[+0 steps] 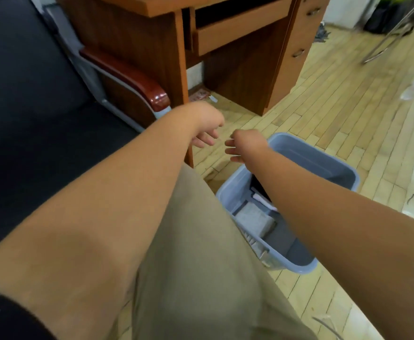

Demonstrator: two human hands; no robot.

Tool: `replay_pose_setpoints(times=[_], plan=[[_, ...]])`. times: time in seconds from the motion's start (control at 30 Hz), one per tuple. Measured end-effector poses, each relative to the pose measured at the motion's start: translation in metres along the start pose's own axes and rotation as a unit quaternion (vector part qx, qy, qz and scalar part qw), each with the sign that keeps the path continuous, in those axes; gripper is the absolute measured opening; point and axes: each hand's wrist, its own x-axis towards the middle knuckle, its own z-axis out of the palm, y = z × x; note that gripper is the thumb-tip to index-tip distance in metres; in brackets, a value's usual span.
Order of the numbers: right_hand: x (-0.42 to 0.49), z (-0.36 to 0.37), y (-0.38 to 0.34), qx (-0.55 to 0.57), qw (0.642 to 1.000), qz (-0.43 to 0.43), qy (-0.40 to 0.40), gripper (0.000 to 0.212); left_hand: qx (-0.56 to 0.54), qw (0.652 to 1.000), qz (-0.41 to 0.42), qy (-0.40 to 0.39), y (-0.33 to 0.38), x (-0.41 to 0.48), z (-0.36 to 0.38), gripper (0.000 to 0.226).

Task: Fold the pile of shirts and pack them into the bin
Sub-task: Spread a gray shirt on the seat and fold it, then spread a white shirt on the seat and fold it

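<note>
- Hands out in front: left hand (207, 128) and right hand (246, 146) hang close together over the pale wooden plank floor (348, 106), fingers loosely curled, gripping nothing.
- Blue-grey rectangular plastic bin (323, 157) sits on the floor under the right forearm, beside the khaki trouser leg (196, 241).
- Inside it, a folded light-grey shirt (253, 218) lies flat, and a dark-and-white garment (260, 187) peeks out behind it.
- Red printed slip (198, 95) under the brown wooden desk (166, 45): lettering too blurred to read.

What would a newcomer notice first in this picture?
Two bare forearms stretch forward across the middle, the left hand and right hand close together and holding nothing. Under the right arm, on the wooden floor, stands a blue-grey bin with a folded grey shirt inside.
</note>
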Motion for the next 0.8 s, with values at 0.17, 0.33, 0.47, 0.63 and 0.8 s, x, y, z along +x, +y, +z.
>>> replay_pose_setpoints(times=[0.17, 0.33, 0.47, 0.63, 0.8], plan=[[-0.035, 0.073, -0.066, -0.010, 0.998, -0.058, -0.033, 0.021, -0.126, 0.990, 0.006, 0.062, -0.038, -0.043, -0.072, 0.015], [-0.069, 0.165, -0.104, 0.003, 0.992, -0.079, -0.095, 0.021, -0.199, 0.976, 0.012, 0.081, -0.109, -0.085, -0.139, 0.022], [-0.097, 0.251, -0.112, -0.056, 0.980, -0.121, -0.147, 0.028, -0.206, 0.965, -0.026, 0.160, -0.174, -0.126, -0.192, 0.020], [-0.142, 0.355, -0.109, -0.113, 0.959, -0.127, -0.229, 0.026, -0.256, 0.937, -0.087, 0.220, -0.264, -0.174, -0.241, 0.020], [-0.180, 0.439, -0.093, -0.176, 0.923, -0.150, -0.306, 0.024, -0.315, 0.901, -0.135, 0.267, -0.339, -0.219, -0.266, 0.028]])
